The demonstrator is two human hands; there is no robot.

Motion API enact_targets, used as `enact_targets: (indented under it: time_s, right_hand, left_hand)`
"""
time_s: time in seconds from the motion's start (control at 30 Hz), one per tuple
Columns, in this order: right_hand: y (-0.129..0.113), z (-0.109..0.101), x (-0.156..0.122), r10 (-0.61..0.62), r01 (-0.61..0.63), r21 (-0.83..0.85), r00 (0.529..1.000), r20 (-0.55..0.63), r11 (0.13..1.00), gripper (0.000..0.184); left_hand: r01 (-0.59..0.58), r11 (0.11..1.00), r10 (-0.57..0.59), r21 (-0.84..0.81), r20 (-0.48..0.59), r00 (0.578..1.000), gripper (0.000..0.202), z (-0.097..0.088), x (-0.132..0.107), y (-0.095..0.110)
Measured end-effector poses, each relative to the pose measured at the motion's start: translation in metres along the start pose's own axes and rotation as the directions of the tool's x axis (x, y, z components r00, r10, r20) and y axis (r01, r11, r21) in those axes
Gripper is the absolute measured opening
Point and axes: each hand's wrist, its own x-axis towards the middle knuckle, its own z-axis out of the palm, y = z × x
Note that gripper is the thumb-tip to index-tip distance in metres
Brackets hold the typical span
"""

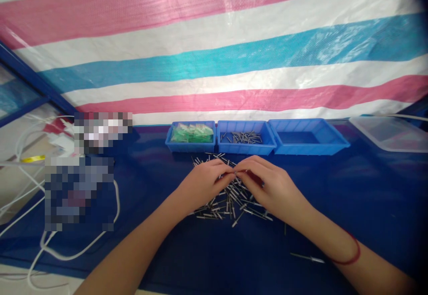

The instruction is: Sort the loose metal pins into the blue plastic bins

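Note:
Both of my hands meet at the fingertips above a loose pile of blind rivets (230,199) on the blue table. My left hand (203,181) is closed in a pinch, thumb against fingers. My right hand (272,186) pinches too, its tips touching or nearly touching those of the left. A small bit of something shows between the fingertips, too little to name. Part of the pile is hidden beneath both hands. One single rivet (307,257) lies apart, near my right forearm.
Behind the pile stand three blue bins: one with green-and-white packets (192,133), one with rivets (245,138), and an open blue bin (306,141). A clear plastic lid (389,134) lies right. White cables (76,256) loop at left. A striped sheet (214,70) hangs behind.

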Motion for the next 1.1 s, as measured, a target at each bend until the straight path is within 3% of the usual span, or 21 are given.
enact_targets:
  time_s: [0.17, 0.37, 0.5, 0.7, 0.83, 1.1]
  right_hand:
    - [0.001, 0.005, 0.001, 0.311, -0.258, 0.378, 0.947, -0.085, 0.889, 0.018]
    - [0.002, 0.008, 0.000, 0.325, -0.256, 0.454, 0.943, -0.078, 0.853, 0.015]
    - [0.001, 0.007, -0.001, 0.285, -0.228, 0.362, 0.952, -0.113, 0.904, 0.012]
    - [-0.005, 0.001, 0.000, 0.083, -0.049, 0.219, 0.985, -0.150, 0.974, 0.012]
    - [-0.005, -0.002, 0.000, -0.020, 0.042, 0.110, 0.982, -0.188, 0.993, 0.013]
    - [0.002, -0.003, 0.002, -0.041, 0.058, 0.058, 0.965, -0.259, 0.997, 0.012]
  left_hand:
    - [0.027, 0.997, -0.037, -0.078, -0.126, 0.991, 0.028, 0.003, 0.002, 0.009]
    - [0.046, 0.990, -0.070, -0.135, -0.183, 0.981, 0.021, 0.013, 0.001, 0.008]
    - [0.037, 0.987, -0.064, -0.158, -0.168, 0.984, 0.019, 0.017, 0.001, 0.005]
    - [0.023, 0.981, -0.055, -0.190, -0.166, 0.985, 0.020, 0.016, 0.002, 0.003]
    - [0.056, 0.980, -0.094, -0.193, -0.192, 0.977, 0.020, 0.013, 0.003, 0.002]
    - [0.078, 0.978, -0.139, -0.195, -0.317, 0.938, 0.015, 0.006, 0.003, 0.005]
